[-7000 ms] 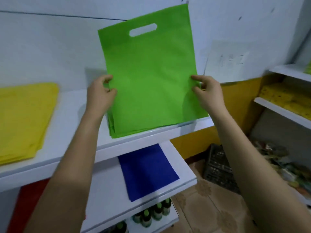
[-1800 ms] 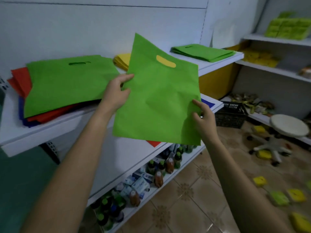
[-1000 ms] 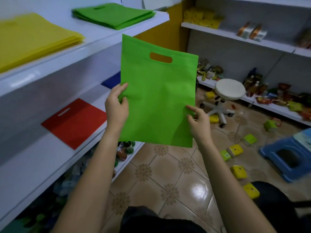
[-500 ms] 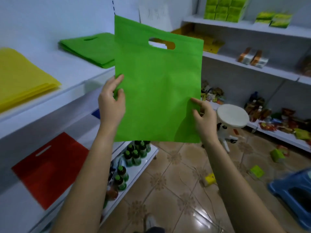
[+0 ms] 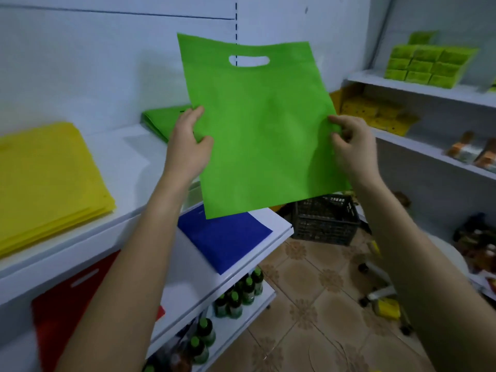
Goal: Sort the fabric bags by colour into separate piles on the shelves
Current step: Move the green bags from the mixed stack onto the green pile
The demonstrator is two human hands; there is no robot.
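- White shelves line the wall; the top shelf (image 5: 128, 162) carries a yellow pile (image 5: 45, 178) and a green pile (image 5: 161, 122).
- A green bag (image 5: 263, 130) hangs upright just before the green pile.
- The step in hand looks like delivery. Next, the bag needs laying flat and square on that pile.
- The left hand (image 5: 188, 149) and right hand (image 5: 354, 146) pinch opposite side edges, each grip narrow on the fabric.

Black crate (image 5: 326, 218) on tiled floor (image 5: 308, 291); green-capped bottles (image 5: 241, 294)

Bare top shelf (image 5: 128, 157) between yellow pile (image 5: 45, 183) and green pile (image 5: 161, 122); held green bag (image 5: 263, 130) screens green pile.
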